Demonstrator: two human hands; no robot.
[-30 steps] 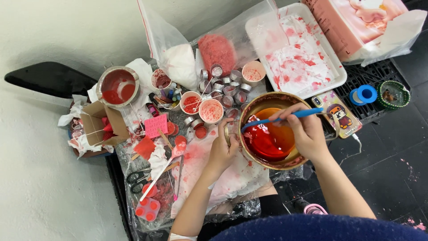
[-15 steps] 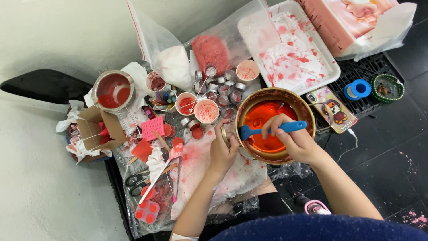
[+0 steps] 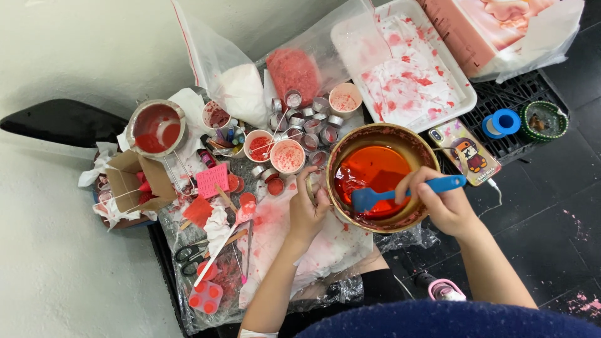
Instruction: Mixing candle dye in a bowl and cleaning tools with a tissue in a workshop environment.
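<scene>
The left hand grips the near rim of the round metal bowl, fingers curled shut on it. Just beyond, the right hand is closed around the blue spatula, its blade dipped in the red liquid. The step looks like stirring. Farther off stand small tins and a stained white tray.

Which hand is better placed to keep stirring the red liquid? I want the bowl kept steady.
Right hand: it grips the blue spatula, blade in the liquid. The left hand braces the bowl rim.
</scene>
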